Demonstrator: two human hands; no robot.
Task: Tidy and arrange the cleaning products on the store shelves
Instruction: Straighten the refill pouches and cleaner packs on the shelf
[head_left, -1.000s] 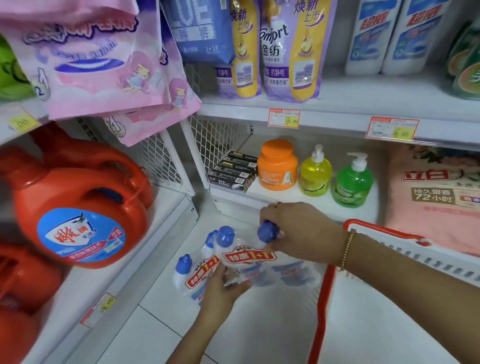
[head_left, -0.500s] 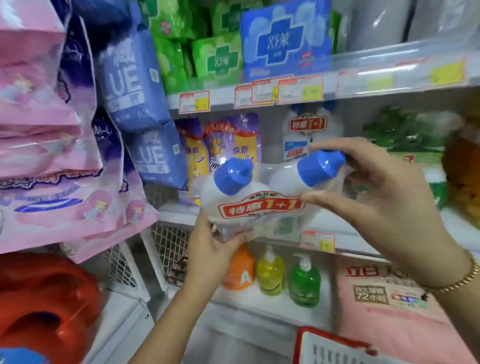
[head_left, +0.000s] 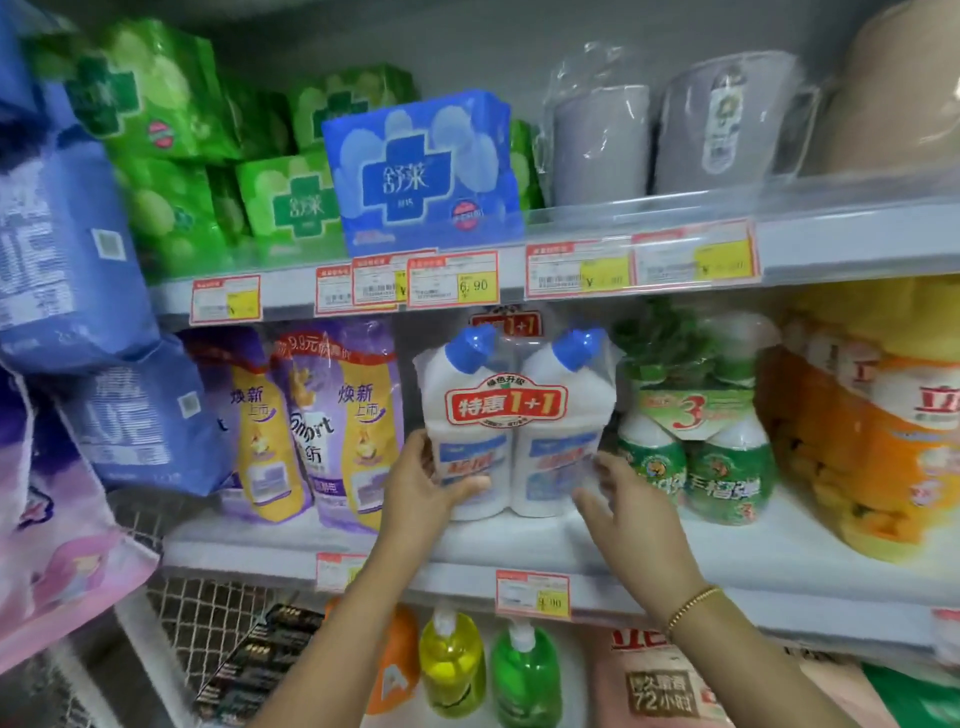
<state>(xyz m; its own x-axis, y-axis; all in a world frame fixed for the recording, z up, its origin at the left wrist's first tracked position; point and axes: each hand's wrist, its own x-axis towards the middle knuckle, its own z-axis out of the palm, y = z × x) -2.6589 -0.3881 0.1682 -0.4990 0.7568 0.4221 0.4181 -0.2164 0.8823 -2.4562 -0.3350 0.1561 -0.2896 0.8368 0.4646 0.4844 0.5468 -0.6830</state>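
Store shelving fills the view, and the middle shelf (head_left: 727, 551) carries the piece in hand. Left-hand fingers (head_left: 462, 488) wrap the lower left corner of the twin pack (head_left: 514, 415), thumb laid across the front of the left bottle. The left hand (head_left: 421, 493) thus grips it low. The right hand (head_left: 628, 514) is spread and relaxed at the lower right corner; whether its fingertips touch the film cannot be told.

The twin pack stands upright on the shelf, between the purple pouches (head_left: 332, 426) and the green bottles (head_left: 696, 467), close to both, with a like pack (head_left: 506, 325) partly seen behind.

Handling, as a judgement: two full plastic bottles bound in clear film should be fairly heavy and stiff in the body, not fragile. The film looks glossy, so likely slippery and loose at the shoulders. Pulling on the wrap or the blue caps (head_left: 470, 345) risks tearing or tilting. Better to take both lower flanks, one palm on each bottle, and slide it along the shelf rather than lift it, keeping the red label forward.
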